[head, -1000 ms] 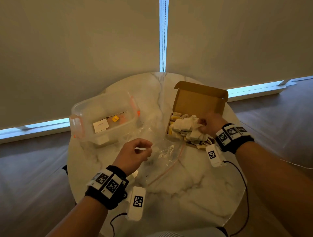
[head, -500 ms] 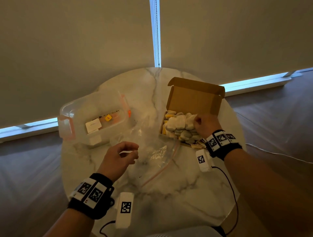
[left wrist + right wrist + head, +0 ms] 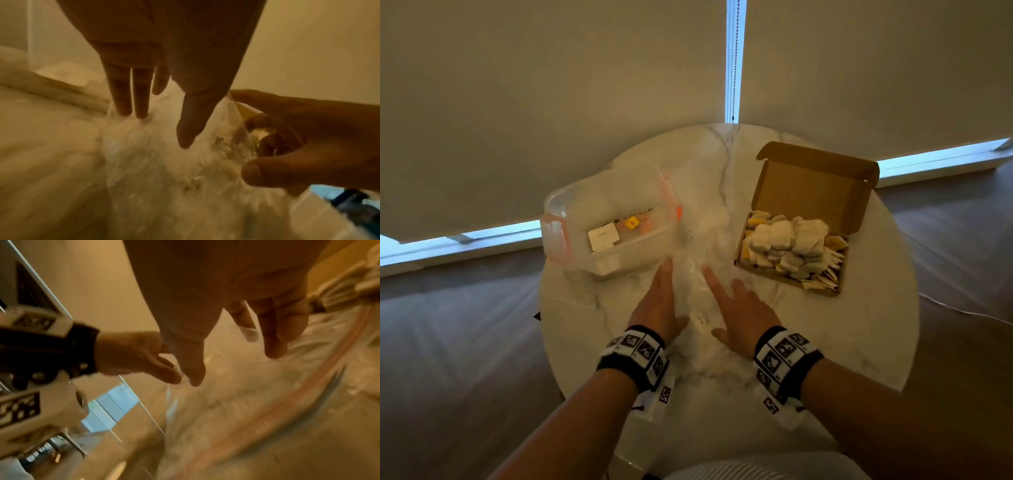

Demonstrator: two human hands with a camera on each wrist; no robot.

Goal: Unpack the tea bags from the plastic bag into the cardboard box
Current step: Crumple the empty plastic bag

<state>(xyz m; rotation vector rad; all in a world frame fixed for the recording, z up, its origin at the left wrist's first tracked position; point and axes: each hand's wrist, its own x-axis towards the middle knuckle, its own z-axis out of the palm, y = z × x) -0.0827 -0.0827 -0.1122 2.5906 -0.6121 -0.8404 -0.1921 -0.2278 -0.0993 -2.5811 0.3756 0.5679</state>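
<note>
The plastic bag lies flat on the bench, long axis running away from the person. The left hand and right hand, fingers straight, press it; 0.5 s ago the right was at the cardboard box holding the tea bags. No writing is legible.

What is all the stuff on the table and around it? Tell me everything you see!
table: one, round white marble, centre
cardboard box: one, brown, lid open, table's right
tea bags: many, whitish and yellow, piled in the box
plastic bag: one, clear, flat on the table's middle
plastic container: one, clear with orange clips, table's left
blinds: two, beige, behind
left hand: one, fingers straight, on the bag
right hand: one, on the bag
</note>
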